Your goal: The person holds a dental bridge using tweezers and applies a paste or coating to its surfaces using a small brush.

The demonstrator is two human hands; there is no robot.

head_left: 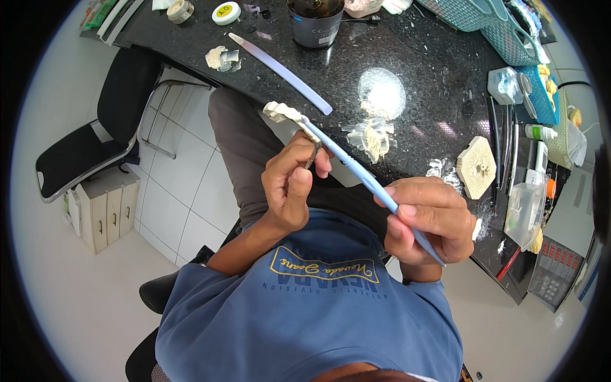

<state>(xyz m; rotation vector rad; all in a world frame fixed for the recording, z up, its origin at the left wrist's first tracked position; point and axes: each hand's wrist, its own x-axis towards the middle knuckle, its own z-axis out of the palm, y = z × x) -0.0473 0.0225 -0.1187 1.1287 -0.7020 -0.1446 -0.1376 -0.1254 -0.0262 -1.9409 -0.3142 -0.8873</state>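
Observation:
Near the table's front edge, my left hand (pixel 291 181) pinches a small dark metal piece (pixel 313 155) between thumb and fingers. Just above it, a cream-white row of tooth shapes (pixel 280 113) sticks out; how it joins the metal is hard to make out. My right hand (pixel 433 219) grips a slim light blue brush (pixel 369 181) by its handle, thumb and fingers closed round it. The brush slants up to the left, its narrow tip at the tooth row, touching or very close to it. Fingers partly hide the handle's lower part.
On the black table lie a lavender strip (pixel 286 76), a dark jar (pixel 315 25), white powder (pixel 383 92), cream-smeared clear plastic (pixel 374 137) and a honeycomb tray (pixel 474 167). Thin tools (pixel 503 143), bottles and teal baskets (pixel 468 14) crowd the right. A black chair (pixel 127 83) stands left.

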